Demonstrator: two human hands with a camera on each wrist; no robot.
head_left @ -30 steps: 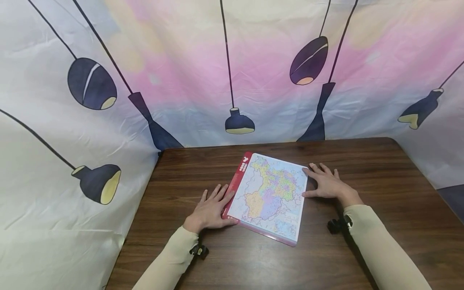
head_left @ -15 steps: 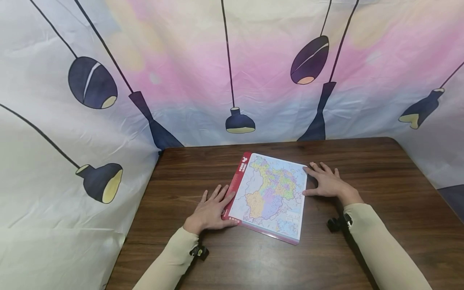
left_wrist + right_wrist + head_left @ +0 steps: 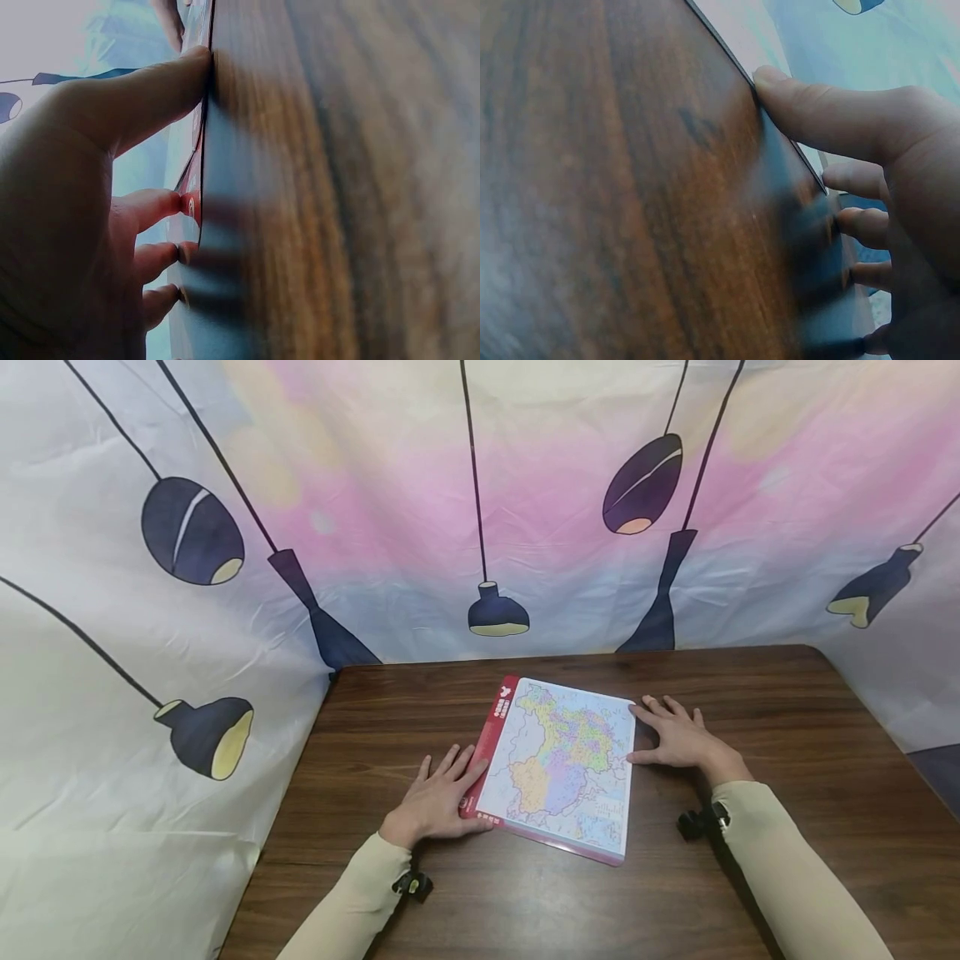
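While flat on table [image 3: 787, 710], L hand [image 3: 435, 797] & R hand [image 3: 678, 739], fingers spread, touch map board [image 3: 558, 764] edges.

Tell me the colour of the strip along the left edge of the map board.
Red, with small white print, on the map board; clearest in the head view, beside the left hand.

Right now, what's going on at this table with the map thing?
A person sits at a dark wooden table with a flat map board lying in front of them, printed with a coloured map and a red strip along its left side. The left hand rests flat on the table with fingertips against the board's red edge, and the right hand rests flat with fingers touching the opposite edge. Neither hand grips it; the board lies flat between them. A lamp-print cloth hangs behind.
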